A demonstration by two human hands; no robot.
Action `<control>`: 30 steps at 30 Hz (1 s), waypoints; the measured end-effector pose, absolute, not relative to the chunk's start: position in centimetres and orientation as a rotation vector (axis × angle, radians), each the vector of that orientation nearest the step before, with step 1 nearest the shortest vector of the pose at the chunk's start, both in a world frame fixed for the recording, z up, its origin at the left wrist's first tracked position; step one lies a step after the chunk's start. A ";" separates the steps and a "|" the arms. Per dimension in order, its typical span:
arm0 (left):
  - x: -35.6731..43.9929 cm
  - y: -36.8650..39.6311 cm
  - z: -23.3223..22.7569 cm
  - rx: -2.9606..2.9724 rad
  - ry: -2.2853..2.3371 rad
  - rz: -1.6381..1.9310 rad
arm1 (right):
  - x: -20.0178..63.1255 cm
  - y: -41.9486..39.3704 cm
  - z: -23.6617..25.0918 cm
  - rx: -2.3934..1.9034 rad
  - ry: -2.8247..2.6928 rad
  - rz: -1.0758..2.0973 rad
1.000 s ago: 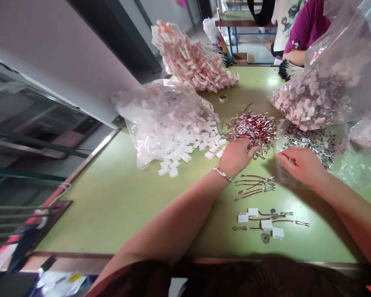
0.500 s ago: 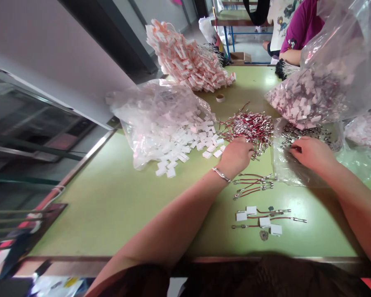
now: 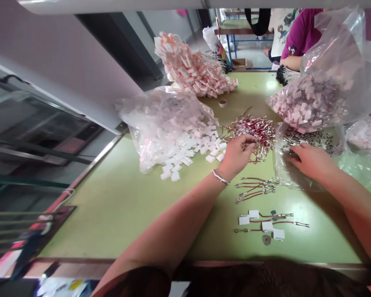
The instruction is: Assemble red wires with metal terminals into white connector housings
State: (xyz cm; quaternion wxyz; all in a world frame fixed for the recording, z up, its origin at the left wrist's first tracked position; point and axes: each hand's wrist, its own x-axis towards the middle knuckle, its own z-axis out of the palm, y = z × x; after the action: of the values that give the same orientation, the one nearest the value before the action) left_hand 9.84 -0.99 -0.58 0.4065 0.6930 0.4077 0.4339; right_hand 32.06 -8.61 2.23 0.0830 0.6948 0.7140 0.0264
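My left hand (image 3: 236, 154), with a bracelet on the wrist, has its fingers curled and pinching at the near edge of a heap of red wires with metal ends (image 3: 257, 128). My right hand (image 3: 311, 161) lies on the mouth of a clear bag of small metal parts (image 3: 312, 138), and its fingertips are partly hidden among them. Between my hands, a few loose red wires (image 3: 255, 187) lie on the green table (image 3: 126, 206). Nearer to me lie wires fitted with white tags (image 3: 266, 223).
A clear bag spills small white plastic pieces (image 3: 185, 144) left of the wire heap. A tall pile of pink-and-white pieces (image 3: 194, 70) and a tape roll (image 3: 223, 103) lie further back. A large filled bag (image 3: 315, 101) stands at the right. A person in a purple top (image 3: 297, 35) sits beyond.
My right hand has moved forward from the table onto the bag of metal parts. My left hand has lifted slightly and curled its fingers at the wire heap.
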 end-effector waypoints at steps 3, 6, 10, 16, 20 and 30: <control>9.8 -1.1 0.0 1.490 1.037 0.967 | 32.8 -8.6 2.1 1.916 2.196 0.048; 9.5 -1.4 0.3 1.338 1.014 0.936 | 32.8 -8.5 1.8 1.897 2.181 0.096; 9.2 -1.7 0.4 1.289 1.005 0.907 | 33.0 -8.3 2.0 2.092 2.270 0.026; 9.7 -2.6 0.4 1.569 1.037 0.871 | 33.0 -8.6 2.1 2.378 2.597 -0.261; 10.0 -3.5 0.7 1.649 1.048 0.834 | 31.0 -8.8 1.5 2.578 2.724 -0.606; 10.2 -4.4 0.2 1.796 0.967 0.788 | 27.9 -9.3 1.4 2.347 2.917 -0.642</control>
State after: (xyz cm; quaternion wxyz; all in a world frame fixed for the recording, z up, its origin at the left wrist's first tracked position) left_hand 10.23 -4.41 0.25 0.4593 0.7296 0.3928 0.3201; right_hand 27.88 -9.30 1.35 -0.3225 0.5848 0.7269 -0.1599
